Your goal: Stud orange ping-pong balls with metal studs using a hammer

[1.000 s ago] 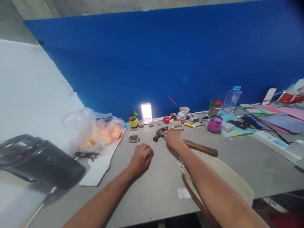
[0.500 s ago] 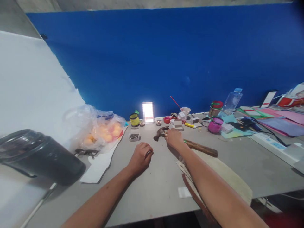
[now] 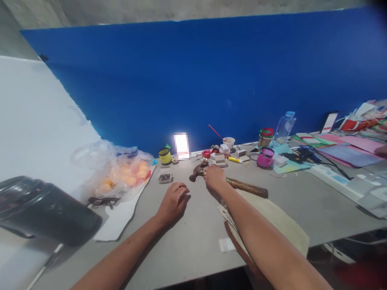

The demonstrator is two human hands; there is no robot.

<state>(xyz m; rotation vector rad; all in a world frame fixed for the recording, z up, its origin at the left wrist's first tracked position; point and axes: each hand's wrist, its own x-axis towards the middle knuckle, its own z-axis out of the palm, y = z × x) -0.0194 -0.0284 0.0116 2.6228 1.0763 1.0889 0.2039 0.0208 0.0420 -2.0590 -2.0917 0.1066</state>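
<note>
My right hand point(image 3: 215, 177) is closed round a claw hammer close to its head, with the dark metal head point(image 3: 198, 172) showing to the left of the fingers. The hammer's wooden handle point(image 3: 249, 188) sticks out on the right, over a pale cream sheet of material point(image 3: 275, 217). Left of the hammer, my left hand point(image 3: 173, 201) rests low over the grey table point(image 3: 193, 237), fingers curled inward. Whatever those fingers pinch is too hidden to make out. Just beyond it stands a small clear box of dark metal bits point(image 3: 165, 178).
At left are a large dark tumbler point(image 3: 48, 211) and a plastic bag of orange fruit point(image 3: 127, 173). Small boxes point(image 3: 220, 159), a yellow tube point(image 3: 235, 160) and a magenta pot point(image 3: 265, 157) line the back. A white power strip point(image 3: 335, 181) lies at right, before coloured papers point(image 3: 347, 153).
The camera view has turned slightly right, so everything sits further left in the picture. My left fingers have shifted a little; my right hand stays on the hammer.
</note>
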